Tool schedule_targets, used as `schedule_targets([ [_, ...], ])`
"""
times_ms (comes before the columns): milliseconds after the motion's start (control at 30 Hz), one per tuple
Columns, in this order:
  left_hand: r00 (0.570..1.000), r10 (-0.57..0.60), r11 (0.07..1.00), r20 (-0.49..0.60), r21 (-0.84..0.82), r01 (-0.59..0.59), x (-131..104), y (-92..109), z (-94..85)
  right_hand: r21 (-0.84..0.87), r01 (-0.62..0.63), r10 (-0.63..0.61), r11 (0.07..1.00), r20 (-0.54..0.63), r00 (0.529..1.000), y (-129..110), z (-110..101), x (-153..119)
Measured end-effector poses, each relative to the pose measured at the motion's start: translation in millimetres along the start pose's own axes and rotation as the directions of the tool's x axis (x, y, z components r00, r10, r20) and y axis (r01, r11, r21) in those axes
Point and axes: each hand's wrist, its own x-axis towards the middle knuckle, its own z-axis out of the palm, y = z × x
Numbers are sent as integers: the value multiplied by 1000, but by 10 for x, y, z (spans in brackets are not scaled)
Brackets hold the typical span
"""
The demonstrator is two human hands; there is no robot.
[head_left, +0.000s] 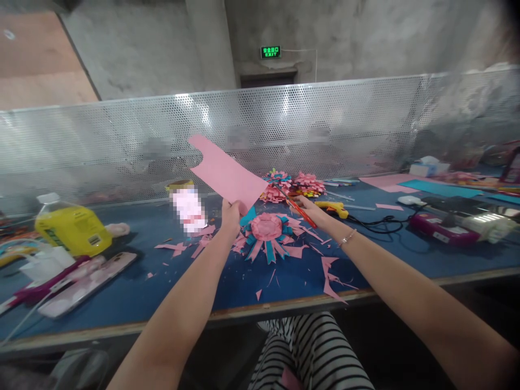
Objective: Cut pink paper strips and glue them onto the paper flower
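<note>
Above the blue tabletop, in the head view, the left hand pinches the lower edge of a pink paper sheet, which is held up at a slant, its far end cut in a curved notch; the right hand is closed about the orange-red handles of scissors, whose blades point to the sheet's right corner, though whether they touch it I cannot tell; just below and between the hands lies a pink-and-teal paper rosette with ribbon-like tails, pink paper scraps strewn around it; behind it sit fringed paper pompoms; to the right of the right hand lies a yellow glue gun, its black cord trailing rightward; at far left stand a yellow jug and, nearer the edge, a pink phone lying flat; a perforated metal screen closes off the back.
</note>
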Motion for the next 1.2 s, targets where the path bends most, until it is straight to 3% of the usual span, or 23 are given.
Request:
schedule_targets([
  [67,1000,12,999,-3,-40,-12,-9,11,4,35,5,-4,999,-12,1000,-12,16,-14],
  [200,997,-69,996,16,-54,70,-43,74,20,16,60,-60,998,-28,998,-33,16,-38],
  [400,992,-117,993,40,36,115,-39,61,13,-117,176,-165,977,98,981,-8,19,-30],
  [567,979,-178,982,102,89,170,-65,35,5,-168,167,-151,972,108,983,72,76,12],
  [733,966,-193,979,172,97,178,-95,19,29,-117,157,-152,981,55,987,104,126,23],
  [1200,975,-166,983,149,103,152,-119,81,35,91,94,-100,991,57,993,24,197,-5],
])
